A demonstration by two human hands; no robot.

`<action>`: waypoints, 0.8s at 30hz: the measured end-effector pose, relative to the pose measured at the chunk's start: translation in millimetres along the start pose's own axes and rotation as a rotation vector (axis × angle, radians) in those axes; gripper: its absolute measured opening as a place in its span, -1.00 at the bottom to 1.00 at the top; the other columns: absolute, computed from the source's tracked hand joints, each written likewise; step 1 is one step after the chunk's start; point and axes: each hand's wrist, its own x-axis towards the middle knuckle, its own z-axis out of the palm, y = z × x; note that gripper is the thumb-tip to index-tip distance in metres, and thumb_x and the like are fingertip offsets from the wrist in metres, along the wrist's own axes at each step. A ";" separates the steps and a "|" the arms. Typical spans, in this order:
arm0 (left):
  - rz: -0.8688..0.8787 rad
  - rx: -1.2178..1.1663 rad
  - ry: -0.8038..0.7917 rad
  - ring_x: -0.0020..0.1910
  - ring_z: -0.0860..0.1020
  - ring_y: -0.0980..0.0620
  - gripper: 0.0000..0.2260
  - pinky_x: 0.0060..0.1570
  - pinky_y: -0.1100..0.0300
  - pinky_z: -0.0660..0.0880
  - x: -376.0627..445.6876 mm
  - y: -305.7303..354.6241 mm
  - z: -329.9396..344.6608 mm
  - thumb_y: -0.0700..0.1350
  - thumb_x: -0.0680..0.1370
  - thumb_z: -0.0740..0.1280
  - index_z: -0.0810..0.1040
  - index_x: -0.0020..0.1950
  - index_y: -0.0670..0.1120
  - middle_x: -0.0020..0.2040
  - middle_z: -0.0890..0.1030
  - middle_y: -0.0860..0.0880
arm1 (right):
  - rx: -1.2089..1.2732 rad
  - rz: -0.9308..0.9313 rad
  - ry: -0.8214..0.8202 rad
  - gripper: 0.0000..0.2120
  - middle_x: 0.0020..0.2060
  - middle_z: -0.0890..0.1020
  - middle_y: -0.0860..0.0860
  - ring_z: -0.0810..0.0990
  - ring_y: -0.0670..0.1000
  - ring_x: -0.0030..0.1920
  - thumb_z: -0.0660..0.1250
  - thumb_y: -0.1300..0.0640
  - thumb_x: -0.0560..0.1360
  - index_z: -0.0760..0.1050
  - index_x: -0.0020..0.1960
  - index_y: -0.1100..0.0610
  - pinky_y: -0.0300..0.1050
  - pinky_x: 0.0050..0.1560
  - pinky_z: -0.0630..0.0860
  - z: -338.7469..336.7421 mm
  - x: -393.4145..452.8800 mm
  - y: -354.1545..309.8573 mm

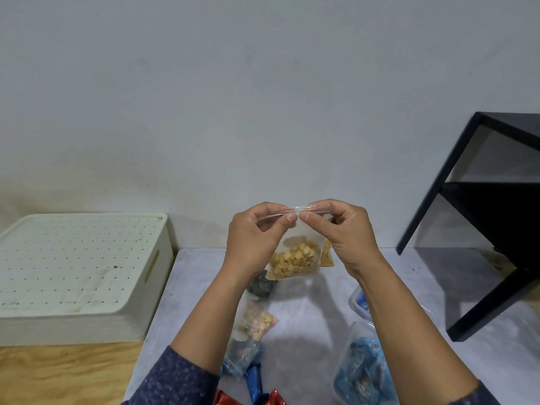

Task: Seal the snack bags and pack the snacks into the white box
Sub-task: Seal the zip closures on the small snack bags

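Fingers (287, 219) of my left hand (254, 238) and right hand (344, 232) pinch the top strip of one clear bag (295, 258), held up over the grey table (306, 311). I see small yellow snacks inside it. Far left sits one white box (79, 270) with its dotted lid on. Under my arms lie more bags: one with mixed colored bits (254, 323), and two with blue wrappers (365, 372), partly hidden. Another yellow bag (326, 254) peeks out behind. One black shelf (496, 217) is cut off at right.
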 end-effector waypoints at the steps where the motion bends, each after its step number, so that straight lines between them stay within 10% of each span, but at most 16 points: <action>1: 0.008 0.016 -0.001 -0.19 0.68 0.12 -0.97 -0.12 0.35 0.55 -0.2 0.5 0.4 -0.20 0.44 0.45 0.64 -0.16 -0.08 -0.25 0.69 0.04 | 0.001 0.003 -0.002 -0.84 -0.34 0.67 -0.12 0.54 -0.03 -0.21 0.49 0.24 0.33 0.64 -0.34 0.00 -0.04 -0.13 0.41 -0.6 -0.4 0.5; 24: 0.055 0.005 0.075 -0.18 0.67 0.14 -0.89 -0.07 0.29 0.54 -1.8 3.3 8.6 -0.15 0.49 0.40 0.56 -0.11 0.06 -0.24 0.67 0.09 | -0.224 -0.166 0.023 -0.80 -0.29 0.64 -0.27 0.57 -0.13 -0.19 0.47 0.18 0.38 0.60 -0.17 -0.12 -0.28 -0.20 0.44 -6.1 1.1 -7.8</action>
